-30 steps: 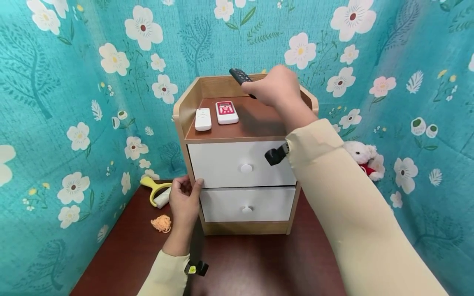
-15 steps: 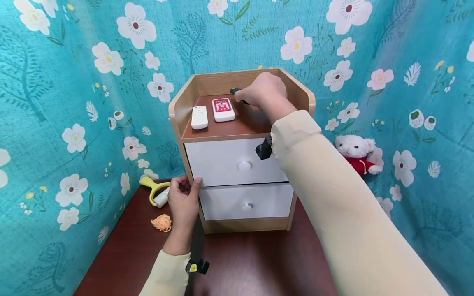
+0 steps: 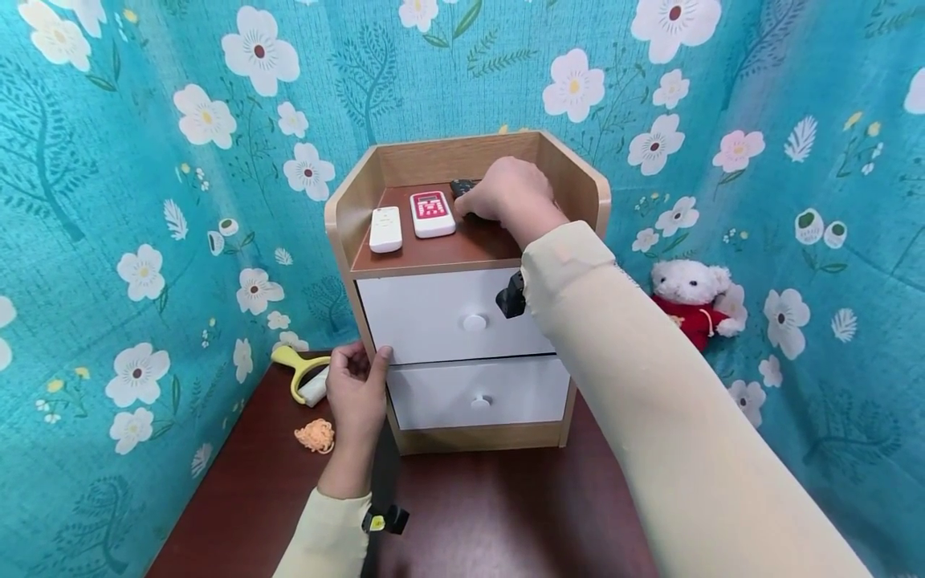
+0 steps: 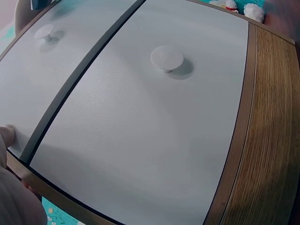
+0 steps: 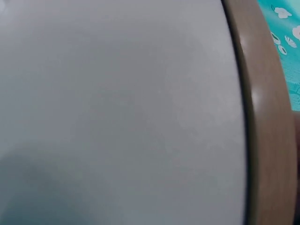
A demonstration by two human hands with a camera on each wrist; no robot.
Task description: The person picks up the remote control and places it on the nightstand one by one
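1. Right hand (image 3: 509, 197) on top shelf of the cabinet (image 3: 462, 321), fingers curled round the black remote (image 3: 461, 187); only remote's far end shows.
2. Left hand (image 3: 356, 393) at cabinet's front-left edge, thumb pressed on the upper drawer (image 3: 441, 317) corner, fingers wrapped round the side panel.
3. Red-white remote (image 3: 432, 213) just left of black one; white remote (image 3: 386, 229) further left, both flat on cabinet top.
4. Left of cabinet base: yellow-handled roller (image 3: 303, 377), orange tuft (image 3: 315, 436).
5. Right of cabinet: teddy (image 3: 690, 301).
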